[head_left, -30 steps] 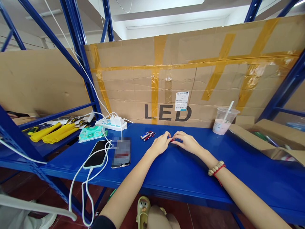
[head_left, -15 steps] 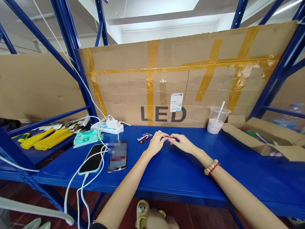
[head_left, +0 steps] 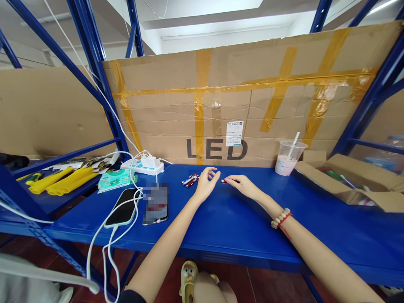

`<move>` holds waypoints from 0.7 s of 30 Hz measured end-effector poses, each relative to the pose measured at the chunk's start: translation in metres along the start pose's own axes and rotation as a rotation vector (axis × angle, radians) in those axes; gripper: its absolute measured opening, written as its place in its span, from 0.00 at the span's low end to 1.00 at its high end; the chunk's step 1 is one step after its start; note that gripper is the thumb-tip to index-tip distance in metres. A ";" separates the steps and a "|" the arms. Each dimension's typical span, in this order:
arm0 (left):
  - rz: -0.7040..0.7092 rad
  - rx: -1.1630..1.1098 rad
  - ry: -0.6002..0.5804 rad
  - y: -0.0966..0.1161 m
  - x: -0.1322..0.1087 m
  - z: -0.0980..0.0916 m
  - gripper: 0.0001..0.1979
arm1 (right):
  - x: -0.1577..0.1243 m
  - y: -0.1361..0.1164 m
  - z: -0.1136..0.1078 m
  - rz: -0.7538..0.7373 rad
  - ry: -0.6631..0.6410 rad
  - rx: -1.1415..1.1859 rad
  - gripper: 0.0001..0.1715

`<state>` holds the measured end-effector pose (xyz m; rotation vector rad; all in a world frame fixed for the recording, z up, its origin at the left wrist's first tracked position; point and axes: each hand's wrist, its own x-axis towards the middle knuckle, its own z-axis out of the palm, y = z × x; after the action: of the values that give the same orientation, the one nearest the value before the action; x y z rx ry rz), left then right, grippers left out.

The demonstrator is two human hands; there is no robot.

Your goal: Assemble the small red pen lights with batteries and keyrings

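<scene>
My right hand (head_left: 241, 184) hovers above the blue tabletop, fingertips pinched on a small dark-red item (head_left: 224, 181), mostly covered by the fingers; its kind cannot be made out. To the left, my left hand (head_left: 206, 183) is open, thumb and fingers apart, with nothing in it. Just beyond its edge lies a cluster of small blue and red battery-like cylinders (head_left: 189, 180), partly hidden by that hand. A gap separates the two hands.
Two phones, one (head_left: 124, 207) with white cables across it, and a white power strip (head_left: 142, 166) are on the left. A drink cup (head_left: 285, 161) with a straw and an open cardboard box (head_left: 347, 183) are on the right. Cardboard (head_left: 170, 118) stands behind.
My hands have moved apart. The left hand has let go of the red item and opened, shifting slightly left and covering part of the cluster; the right hand keeps the item.
</scene>
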<state>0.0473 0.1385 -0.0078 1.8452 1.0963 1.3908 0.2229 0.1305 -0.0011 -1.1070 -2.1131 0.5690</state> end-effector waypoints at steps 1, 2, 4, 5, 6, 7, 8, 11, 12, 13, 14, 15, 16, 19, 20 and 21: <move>-0.054 -0.038 0.022 -0.001 0.001 -0.001 0.13 | 0.000 0.000 0.000 -0.009 -0.002 0.009 0.23; -0.102 -0.073 0.041 -0.001 0.003 -0.002 0.13 | 0.000 0.000 0.000 -0.012 -0.005 0.016 0.23; -0.169 -0.122 0.068 -0.003 0.005 -0.003 0.13 | 0.000 0.000 0.000 -0.004 -0.009 0.021 0.22; -0.186 -0.132 0.076 -0.005 0.006 -0.004 0.13 | 0.000 0.000 0.000 -0.002 -0.009 0.019 0.22; -0.192 -0.132 0.084 -0.006 0.006 -0.004 0.13 | 0.000 0.000 0.001 -0.004 -0.008 0.015 0.22; -0.192 -0.124 0.085 -0.006 0.006 -0.004 0.13 | 0.000 0.000 0.001 -0.009 -0.007 0.010 0.22; -0.188 -0.112 0.079 -0.007 0.006 -0.004 0.13 | 0.000 0.000 0.001 -0.017 -0.006 0.003 0.22; -0.187 -0.070 0.037 -0.005 0.004 -0.003 0.13 | 0.000 0.002 0.002 -0.047 -0.015 -0.029 0.21; -0.193 -0.063 0.022 -0.003 0.003 -0.002 0.13 | 0.000 0.003 0.002 -0.051 -0.017 -0.040 0.21; -0.200 -0.061 0.009 -0.002 0.002 -0.002 0.13 | 0.000 0.003 0.002 -0.052 -0.016 -0.050 0.21; -0.207 -0.063 -0.001 -0.001 0.001 -0.001 0.13 | 0.000 0.003 0.001 -0.050 -0.012 -0.055 0.21; -0.211 -0.067 -0.010 0.001 0.000 -0.001 0.13 | 0.000 0.003 0.001 -0.046 -0.007 -0.056 0.21; -0.215 -0.073 -0.017 0.001 0.000 0.000 0.12 | 0.000 0.002 0.001 -0.042 0.000 -0.051 0.21; -0.221 -0.083 -0.024 0.002 -0.001 0.000 0.12 | 0.000 0.000 0.001 -0.036 0.011 -0.016 0.21; -0.220 -0.084 -0.026 0.002 -0.001 0.001 0.12 | 0.000 -0.001 0.001 -0.036 0.011 -0.008 0.21; -0.219 -0.085 -0.026 0.001 -0.001 0.001 0.12 | 0.000 -0.002 0.002 -0.035 0.009 -0.004 0.21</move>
<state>0.0483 0.1370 -0.0073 1.6253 1.1693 1.2626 0.2209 0.1292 -0.0014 -1.0705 -2.1232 0.5424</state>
